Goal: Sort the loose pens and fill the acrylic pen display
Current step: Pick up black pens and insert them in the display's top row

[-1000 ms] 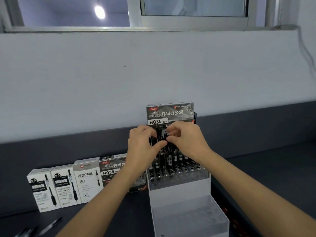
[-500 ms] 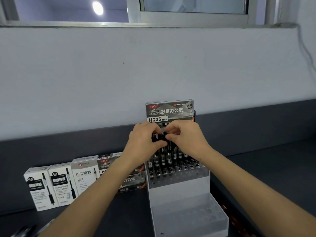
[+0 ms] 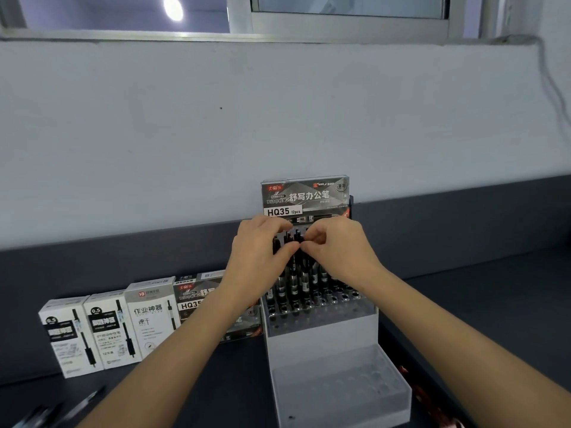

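- Acrylic pen display [image 3: 321, 335] on dark bench [image 3: 494, 304]; black pens [image 3: 305, 279] upright in rear tier;
- left grip [image 3: 259, 254] and right grip [image 3: 340, 251], fingers curled, both pinch tops of those pens.

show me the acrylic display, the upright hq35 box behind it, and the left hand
acrylic display [image 3: 321, 335], head view, upper tier's front wall
HQ35 box [image 3: 306, 197], head view, printed front
left hand [image 3: 261, 251], head view, back of hand

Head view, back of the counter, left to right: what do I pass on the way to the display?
First white 0.5 box → second white 0.5 box → taller white box → grey HQ35 box → acrylic pen display.
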The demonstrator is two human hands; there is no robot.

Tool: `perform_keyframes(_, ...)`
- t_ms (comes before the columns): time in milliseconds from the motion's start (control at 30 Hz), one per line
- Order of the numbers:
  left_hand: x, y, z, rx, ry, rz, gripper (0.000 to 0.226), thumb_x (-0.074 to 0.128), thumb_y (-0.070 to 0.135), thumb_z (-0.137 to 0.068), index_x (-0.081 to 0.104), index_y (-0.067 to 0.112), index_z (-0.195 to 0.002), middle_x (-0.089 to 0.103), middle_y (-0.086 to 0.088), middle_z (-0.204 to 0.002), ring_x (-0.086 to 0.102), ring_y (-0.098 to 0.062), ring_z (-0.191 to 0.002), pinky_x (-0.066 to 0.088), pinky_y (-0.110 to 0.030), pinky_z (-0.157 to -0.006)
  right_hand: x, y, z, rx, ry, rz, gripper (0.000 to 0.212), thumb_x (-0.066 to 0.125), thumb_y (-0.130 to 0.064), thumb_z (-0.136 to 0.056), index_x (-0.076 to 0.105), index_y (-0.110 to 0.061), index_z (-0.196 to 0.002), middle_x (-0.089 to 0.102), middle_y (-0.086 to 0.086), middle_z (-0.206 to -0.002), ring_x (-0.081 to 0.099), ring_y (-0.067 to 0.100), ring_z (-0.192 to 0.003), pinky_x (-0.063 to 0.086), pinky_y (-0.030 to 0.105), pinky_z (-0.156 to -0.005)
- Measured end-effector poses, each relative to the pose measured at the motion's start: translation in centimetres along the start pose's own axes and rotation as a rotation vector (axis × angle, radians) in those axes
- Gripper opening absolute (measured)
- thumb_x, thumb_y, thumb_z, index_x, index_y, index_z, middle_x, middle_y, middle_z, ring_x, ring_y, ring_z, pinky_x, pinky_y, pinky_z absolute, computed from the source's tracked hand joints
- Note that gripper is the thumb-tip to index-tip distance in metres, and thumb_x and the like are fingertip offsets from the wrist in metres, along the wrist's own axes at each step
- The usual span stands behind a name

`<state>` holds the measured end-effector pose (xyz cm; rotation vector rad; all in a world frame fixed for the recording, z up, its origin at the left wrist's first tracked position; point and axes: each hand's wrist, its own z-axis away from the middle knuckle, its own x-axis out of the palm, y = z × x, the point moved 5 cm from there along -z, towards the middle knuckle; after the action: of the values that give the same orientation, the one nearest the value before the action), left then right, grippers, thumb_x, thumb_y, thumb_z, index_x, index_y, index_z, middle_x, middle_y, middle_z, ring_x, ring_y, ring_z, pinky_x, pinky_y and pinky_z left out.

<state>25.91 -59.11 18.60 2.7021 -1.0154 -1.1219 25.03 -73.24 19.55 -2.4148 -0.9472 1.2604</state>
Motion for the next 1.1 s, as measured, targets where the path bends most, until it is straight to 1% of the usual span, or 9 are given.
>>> perform_keyframes(233,0.4,-0.2,1.3,-0.071,0.072,-0.018,0.043,0.072,0.028,-0.081,0.058,0.021,-0.121,0.052,0.002,-0.123,0.037,-0.018,-0.119,0.026,-0.02,-0.093,0.7,0.5,0.4,0.027,-0.016,-0.061,0.021,0.066,-0.014,-0.086,0.069,-0.013,-0.108,0.07,0.001,-0.101,0.063,0.011,-0.093,0.048,0.021,-0.085)
perform_keyframes(400,-0.1,-0.1,2.4,-0.095,0.145,-0.01,0.053,0.076,0.028,-0.076,0.056,0.019,-0.124,0.047,0.0,-0.126,0.035,-0.018,-0.12,0.028,-0.023,-0.097,0.8,0.8,0.6,0.038,-0.016,-0.12,0.023,0.067,-0.012,-0.086,0.068,-0.015,-0.109,0.069,0.0,-0.1,0.059,0.007,-0.088,0.046,0.019,-0.083)
perform_keyframes(500,-0.5,0.0,3.8,-0.107,0.218,0.02,0.053,0.077,0.024,-0.076,0.055,0.016,-0.123,0.047,-0.001,-0.125,0.037,-0.016,-0.118,0.026,-0.018,-0.095,0.9,1.3,1.5,0.064,0.002,-0.152,0.027,0.068,-0.013,-0.086,0.064,-0.017,-0.112,0.066,-0.002,-0.097,0.059,0.007,-0.085,0.048,0.018,-0.08)
perform_keyframes(600,-0.6,-0.2,5.9,-0.119,0.263,0.019,0.05,0.077,0.02,-0.076,0.055,0.013,-0.12,0.049,-0.002,-0.12,0.04,-0.011,-0.113,0.026,-0.011,-0.091,0.7,1.2,3.4,0.072,0.135,-0.273,0.021,0.068,-0.011,-0.085,0.063,-0.018,-0.105,0.063,-0.008,-0.088,0.058,0.002,-0.078,0.045,0.008,-0.068)
perform_keyframes(667,-0.6,-0.8,7.2,-0.125,0.269,0.02,0.045,0.076,0.018,-0.077,0.056,0.012,-0.116,0.049,0.002,-0.114,0.043,-0.01,-0.108,0.03,-0.008,-0.09,1.6,0.4,5.0,0.046,0.148,-0.352,0.016,0.068,-0.009,-0.083,0.063,-0.02,-0.093,0.061,-0.013,-0.08,0.058,-0.001,-0.074,0.046,0.007,-0.067)
perform_keyframes(800,-1.1,-2.8,10.3,-0.197,0.222,-0.028,0.034,0.073,0.016,-0.08,0.057,0.014,-0.11,0.05,0.008,-0.105,0.048,-0.009,-0.099,0.033,-0.008,-0.083,6.2,-1.1,7.5,-0.017,-0.02,-0.405,0.017,0.067,-0.003,-0.081,0.066,-0.021,-0.084,0.063,-0.014,-0.074,0.06,0.001,-0.073,0.048,0.012,-0.066)
perform_keyframes(933,-3.1,-5.8,14.3,-0.347,0.178,-0.06,0.027,0.07,0.018,-0.083,0.058,0.017,-0.107,0.055,0.008,-0.101,0.051,-0.002,-0.089,0.037,-0.007,-0.078,10.4,-2.4,9.4,-0.022,-0.192,-0.43,0.016,0.065,-0.006,-0.084,0.069,-0.019,-0.094,0.066,-0.011,-0.084,0.061,0.0,-0.079,0.048,0.013,-0.071)
perform_keyframes(1033,-5.1,-8.5,17.3,-0.459,0.142,-0.084,0.022,0.068,0.018,-0.084,0.059,0.019,-0.104,0.057,0.008,-0.099,0.054,-0.001,-0.085,0.044,-0.017,-0.078,13.1,-4.5,10.7,-0.049,-0.318,-0.43,0.018,0.065,-0.01,-0.086,0.069,-0.021,-0.1,0.067,-0.011,-0.09,0.062,-0.001,-0.083,0.05,0.013,-0.076)
perform_keyframes(1100,-6.5,-10.4,19.2,-0.501,0.105,-0.112,0.021,0.068,0.019,-0.084,0.06,0.017,-0.104,0.058,0.008,-0.096,0.053,-0.003,-0.084,0.043,-0.017,-0.076,15.1,-6.4,11.3,-0.057,-0.407,-0.417,0.019,0.065,-0.014,-0.087,0.068,-0.021,-0.104,0.067,-0.011,-0.095,0.061,-0.001,-0.087,0.049,0.013,-0.08)
